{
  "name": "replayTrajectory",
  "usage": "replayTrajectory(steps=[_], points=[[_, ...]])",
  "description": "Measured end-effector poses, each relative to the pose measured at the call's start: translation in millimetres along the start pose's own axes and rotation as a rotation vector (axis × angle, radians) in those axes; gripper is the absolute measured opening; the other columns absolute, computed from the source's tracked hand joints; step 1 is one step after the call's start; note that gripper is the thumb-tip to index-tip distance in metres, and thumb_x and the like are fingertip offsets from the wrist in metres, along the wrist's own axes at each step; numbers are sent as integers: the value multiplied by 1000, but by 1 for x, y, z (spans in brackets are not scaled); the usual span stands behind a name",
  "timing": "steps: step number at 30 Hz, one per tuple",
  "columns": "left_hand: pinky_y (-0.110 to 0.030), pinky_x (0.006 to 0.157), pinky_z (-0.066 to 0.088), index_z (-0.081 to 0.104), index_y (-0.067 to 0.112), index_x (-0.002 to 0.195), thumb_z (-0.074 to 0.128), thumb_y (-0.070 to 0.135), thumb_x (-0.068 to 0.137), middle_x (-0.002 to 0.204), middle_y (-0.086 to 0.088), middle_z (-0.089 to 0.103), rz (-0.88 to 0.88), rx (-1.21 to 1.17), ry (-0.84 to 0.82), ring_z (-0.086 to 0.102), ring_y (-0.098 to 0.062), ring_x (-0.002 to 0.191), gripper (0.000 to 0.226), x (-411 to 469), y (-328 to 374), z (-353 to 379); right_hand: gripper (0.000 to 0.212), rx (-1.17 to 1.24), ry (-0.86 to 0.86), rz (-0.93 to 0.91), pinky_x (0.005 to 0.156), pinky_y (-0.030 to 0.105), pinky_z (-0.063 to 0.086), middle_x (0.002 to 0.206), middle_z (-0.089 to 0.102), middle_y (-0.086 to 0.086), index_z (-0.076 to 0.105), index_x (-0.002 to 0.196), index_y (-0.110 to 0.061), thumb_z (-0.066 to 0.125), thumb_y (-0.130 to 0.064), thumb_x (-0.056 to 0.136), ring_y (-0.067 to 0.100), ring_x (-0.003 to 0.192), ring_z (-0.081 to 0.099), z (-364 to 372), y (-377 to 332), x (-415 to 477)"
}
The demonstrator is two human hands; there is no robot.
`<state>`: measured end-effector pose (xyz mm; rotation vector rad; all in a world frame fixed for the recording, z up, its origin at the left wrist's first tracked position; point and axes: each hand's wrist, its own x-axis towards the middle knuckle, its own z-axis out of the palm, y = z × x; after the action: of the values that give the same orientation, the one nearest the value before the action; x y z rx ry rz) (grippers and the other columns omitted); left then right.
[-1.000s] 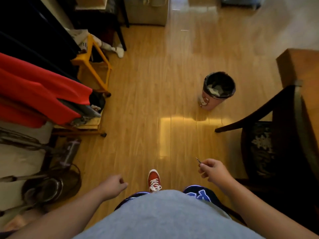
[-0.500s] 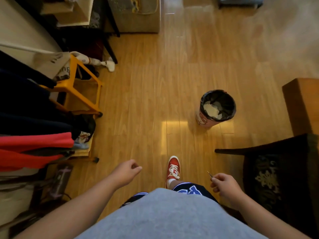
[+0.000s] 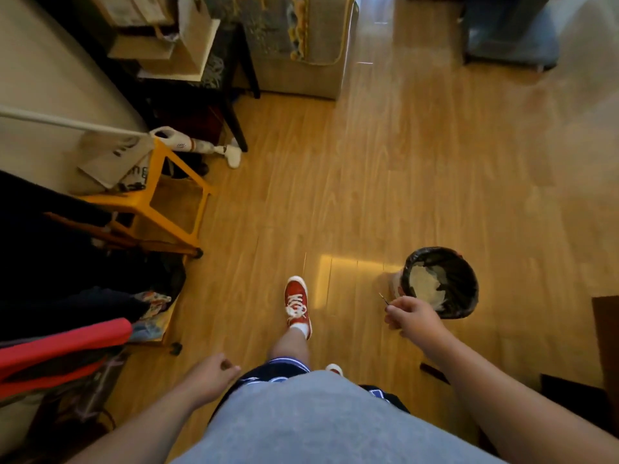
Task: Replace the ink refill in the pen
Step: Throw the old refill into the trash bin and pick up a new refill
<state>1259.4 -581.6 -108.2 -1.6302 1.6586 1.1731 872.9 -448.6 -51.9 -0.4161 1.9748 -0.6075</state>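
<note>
- My right hand (image 3: 413, 316) sits just in front of the bin (image 3: 441, 282), fingers curled and pinching a thin refill (image 3: 384, 298) whose fine tip sticks up and away from my knuckles.
- The bin is a round can with a dark liner, standing on the wooden floor (image 3: 402, 182) with pale crumpled waste inside; my hand overlaps its near rim in this view, though I can't tell whether it is actually over the opening or short of it.
- My left hand (image 3: 214, 376) hangs low by my hip, fingers loosely curled inward; it appears to carry nothing, though the palm side is hidden from me.
- One foot in a red shoe (image 3: 297, 304) is planted forward on the boards, so I read this as mid-stride toward the bin.
- I see no pen barrel, cap or fresh refill anywhere in view, so I can't say where the pen itself is.
- My judgement: the thin piece in my right hand is the spent refill, already out of the pen, and throwing it away is the step in hand.
- What is left, as far as I can judge: release the refill into the bin, go to wherever the pen is, slide the new refill in and close the barrel.
- So the removal half looks done; the fitting half is not yet begun.
</note>
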Motion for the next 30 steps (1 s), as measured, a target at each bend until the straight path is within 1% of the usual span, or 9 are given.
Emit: replayTrajectory(steps=[4, 7, 12, 16, 18, 23, 25, 28, 30], points=[[-31, 66, 47, 61, 24, 85, 61, 41, 88, 86, 1, 67, -5, 14, 8, 60, -13, 78, 17, 54, 32, -49, 13, 34, 21, 40, 61, 27, 51, 83, 74, 1, 69, 90, -24, 58, -26, 94, 16, 78, 69, -10, -44, 50], [-32, 66, 48, 62, 21, 85, 62, 41, 87, 82, -2, 67, 2, 12, -14, 60, -16, 73, 20, 85, 66, -91, 14, 82, 45, 95, 59, 27, 50, 79, 72, 2, 70, 88, -21, 57, -23, 94, 16, 72, 66, -24, -67, 76], [-30, 63, 47, 61, 23, 85, 60, 45, 87, 84, 1, 66, 74, 191, -34, 61, -14, 77, 22, 118, 156, -159, 16, 160, 140, 188, 49, 23, 47, 70, 69, 4, 72, 88, -15, 58, -18, 94, 15, 60, 60, -60, -79, 104], [-30, 71, 47, 60, 20, 94, 58, 43, 90, 99, -1, 66, 166, 283, -43, 60, -16, 86, 24, 147, 259, -184, 14, 259, 204, 304, 69, 41, 54, 78, 70, 13, 70, 89, -10, 59, -16, 94, 27, 71, 64, -98, -67, 124], [-29, 73, 46, 61, 16, 101, 57, 42, 91, 101, 0, 64, 225, 294, -52, 60, -17, 89, 28, 158, 317, -188, 14, 294, 219, 354, 73, 43, 56, 83, 72, 14, 70, 90, -12, 58, -17, 94, 30, 80, 68, -119, -59, 138], [-29, 63, 45, 60, 19, 90, 58, 40, 91, 91, -2, 67, 344, 315, -93, 61, -16, 79, 20, 180, 465, -193, 14, 367, 275, 462, 56, 30, 49, 83, 72, 12, 70, 90, -12, 57, -15, 95, 24, 75, 68, -181, -43, 191], [-33, 68, 50, 62, 18, 93, 58, 41, 91, 91, -3, 68, 352, 327, -104, 64, -18, 81, 23, 188, 514, -194, 15, 387, 274, 504, 51, 28, 46, 78, 71, 11, 70, 88, -10, 57, -14, 95, 22, 66, 66, -209, -42, 215], [-36, 78, 52, 64, 15, 100, 59, 38, 91, 96, -5, 69, 363, 371, -119, 65, -22, 89, 25, 200, 571, -196, 16, 416, 282, 517, 54, 30, 46, 74, 69, 13, 69, 84, -8, 58, -11, 94, 24, 62, 60, -253, -52, 247], [-37, 79, 53, 63, 16, 100, 59, 37, 91, 97, -5, 70, 350, 385, -117, 66, -23, 89, 23, 209, 598, -198, 18, 430, 296, 499, 52, 27, 43, 70, 67, 11, 67, 78, -11, 58, -10, 94, 22, 58, 57, -282, -65, 267]])
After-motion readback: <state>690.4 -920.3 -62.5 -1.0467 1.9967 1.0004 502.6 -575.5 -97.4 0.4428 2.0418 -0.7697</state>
